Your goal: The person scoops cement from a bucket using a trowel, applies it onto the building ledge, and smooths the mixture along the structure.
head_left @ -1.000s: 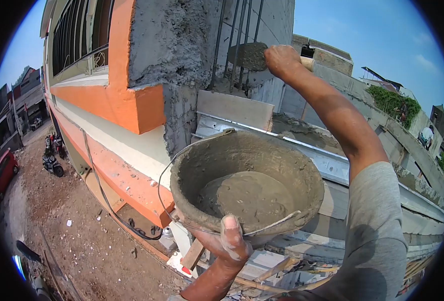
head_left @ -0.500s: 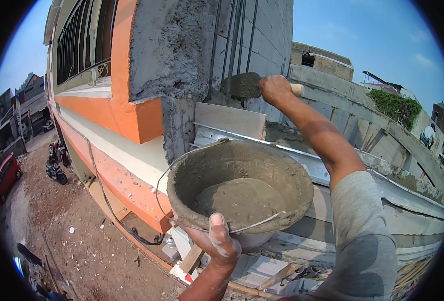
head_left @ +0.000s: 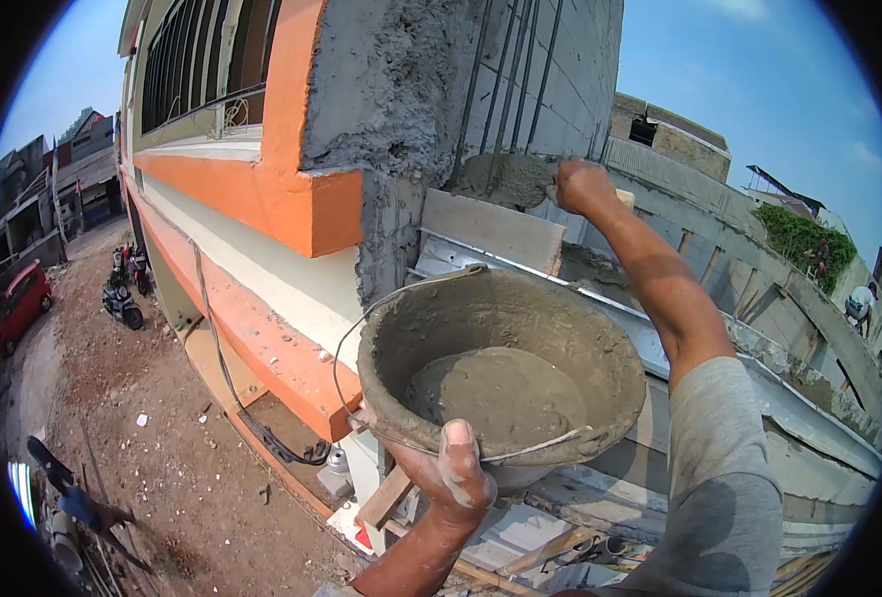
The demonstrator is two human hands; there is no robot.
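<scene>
My left hand (head_left: 453, 480) supports a mortar-coated bucket (head_left: 495, 306) from below, thumb up against its near rim. Wet grey mortar (head_left: 505, 393) lies in the bottom, and the thin wire handle hangs down around the sides. Farther out, my right hand (head_left: 584, 189) is closed around a trowel, whose pale handle end (head_left: 626, 200) sticks out behind the fist. Its blade is at a heap of mortar (head_left: 508, 181) by the foot of several steel bars (head_left: 515, 85); the blade itself is hard to make out. A grey board (head_left: 490, 231) stands just below that mortar.
An orange-edged ledge (head_left: 336, 214) and rough concrete column (head_left: 386, 99) rise at left. Metal sheeting (head_left: 749, 348) runs along the right. Far below lie dirt ground (head_left: 182, 448), motorcycles (head_left: 122, 298) and a red car (head_left: 25, 306). Another person (head_left: 861, 303) is distant at right.
The view has swung slightly left, so things sit farther right. The mortar-laden trowel blade, distinct before, now merges with the mortar at the bars. My left hand still holds the bucket.
</scene>
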